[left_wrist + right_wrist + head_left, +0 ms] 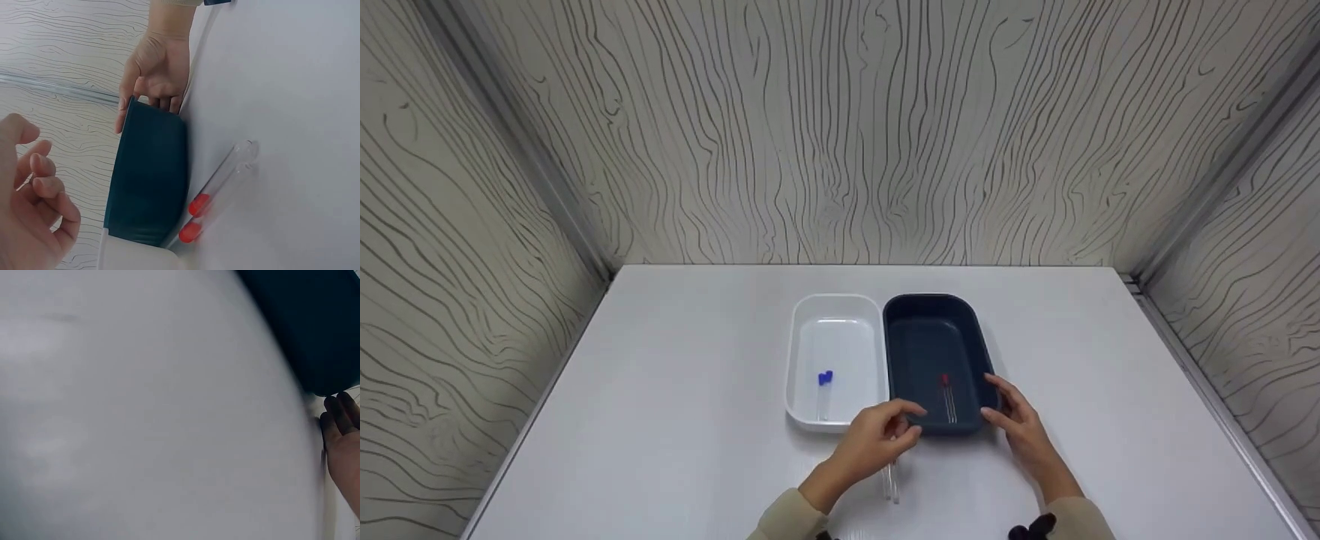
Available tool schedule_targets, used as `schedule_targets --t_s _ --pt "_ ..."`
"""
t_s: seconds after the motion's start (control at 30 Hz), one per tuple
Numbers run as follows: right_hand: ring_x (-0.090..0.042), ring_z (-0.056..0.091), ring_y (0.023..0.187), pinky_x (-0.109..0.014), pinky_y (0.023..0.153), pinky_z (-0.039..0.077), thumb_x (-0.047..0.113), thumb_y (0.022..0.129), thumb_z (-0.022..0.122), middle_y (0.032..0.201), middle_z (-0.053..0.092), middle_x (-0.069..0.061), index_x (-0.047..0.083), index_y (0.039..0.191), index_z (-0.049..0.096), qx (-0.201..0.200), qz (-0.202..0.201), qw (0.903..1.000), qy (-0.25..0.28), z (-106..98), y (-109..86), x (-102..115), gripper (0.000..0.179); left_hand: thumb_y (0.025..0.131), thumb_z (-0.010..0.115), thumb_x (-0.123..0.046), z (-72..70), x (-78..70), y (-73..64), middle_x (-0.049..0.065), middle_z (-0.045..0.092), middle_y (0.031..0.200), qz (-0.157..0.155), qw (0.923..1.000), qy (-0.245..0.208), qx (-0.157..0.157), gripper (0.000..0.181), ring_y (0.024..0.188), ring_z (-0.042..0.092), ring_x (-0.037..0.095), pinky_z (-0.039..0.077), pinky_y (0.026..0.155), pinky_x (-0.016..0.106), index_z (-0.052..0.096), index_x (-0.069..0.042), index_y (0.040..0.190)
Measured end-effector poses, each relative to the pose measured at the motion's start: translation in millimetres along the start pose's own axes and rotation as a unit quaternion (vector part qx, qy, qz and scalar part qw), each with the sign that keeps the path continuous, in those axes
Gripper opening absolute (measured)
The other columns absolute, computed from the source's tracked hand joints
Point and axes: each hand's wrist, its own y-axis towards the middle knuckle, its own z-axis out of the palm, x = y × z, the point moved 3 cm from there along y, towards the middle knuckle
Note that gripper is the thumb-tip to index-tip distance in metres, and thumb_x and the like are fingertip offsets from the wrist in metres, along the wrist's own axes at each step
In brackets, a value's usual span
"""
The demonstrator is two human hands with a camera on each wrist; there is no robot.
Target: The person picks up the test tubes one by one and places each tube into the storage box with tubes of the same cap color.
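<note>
A dark blue tray (934,337) lies beside a white tray (840,306), their long sides together. My right hand (1024,431) grips the dark tray's near right corner, its thumb and a finger at the rim. Over that tray's near left corner, my left hand (877,435) hovers with fingers loosely bent and nothing visible between them. Clear tubes with red caps (945,380) lie in the dark tray; clear tubes with blue caps (826,377) lie in the white one. Two more red-capped tubes (225,174) rest on the table, partly hidden beneath my left hand in the head view.
The white table (690,375) reaches out on both sides of the trays. Wood-patterned panels (840,135) stand behind it and at both sides, with metal posts (532,165) at the corners.
</note>
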Motion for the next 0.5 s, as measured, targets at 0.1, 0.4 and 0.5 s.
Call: schedule_targets --t_s 0.1,0.4,0.5 --pt "0.019 0.043 0.118 -0.006 0.093 0.042 0.001 0.09 0.059 0.149 0.028 0.0 0.001 0.148 0.03 0.0 0.005 0.9999 0.015 0.3 -1.3 -2.7 0.065 0.092 0.062 -0.018 0.1 4.0 -4.0 0.005 0.057 0.07 0.001 0.9999 0.006 0.008 0.022 0.058 0.037 -0.008 0.033 0.054 0.009 0.066 -0.011 0.113" --pt "0.02 0.042 0.117 -0.004 0.093 0.039 0.004 0.092 0.058 0.155 0.017 -0.008 0.007 0.152 0.024 0.016 0.02 0.9994 0.021 -0.8 0.5 -4.5 0.069 0.09 0.064 -0.016 -2.7 17.1 -15.6 0.005 0.056 0.068 -0.009 0.9996 0.02 0.017 0.022 0.06 0.036 -0.008 0.032 0.057 0.008 0.067 -0.008 0.11" --pt "0.023 0.039 0.118 -0.002 0.094 0.037 0.004 0.092 0.058 0.158 0.014 -0.009 0.007 0.152 0.022 0.019 0.027 0.9992 0.021 -2.1 0.1 -4.9 0.07 0.088 0.066 -0.016 -2.2 21.3 -20.9 0.001 0.053 0.069 -0.016 0.9992 0.025 0.027 0.025 0.061 0.036 -0.007 0.032 0.058 0.008 0.066 -0.007 0.111"
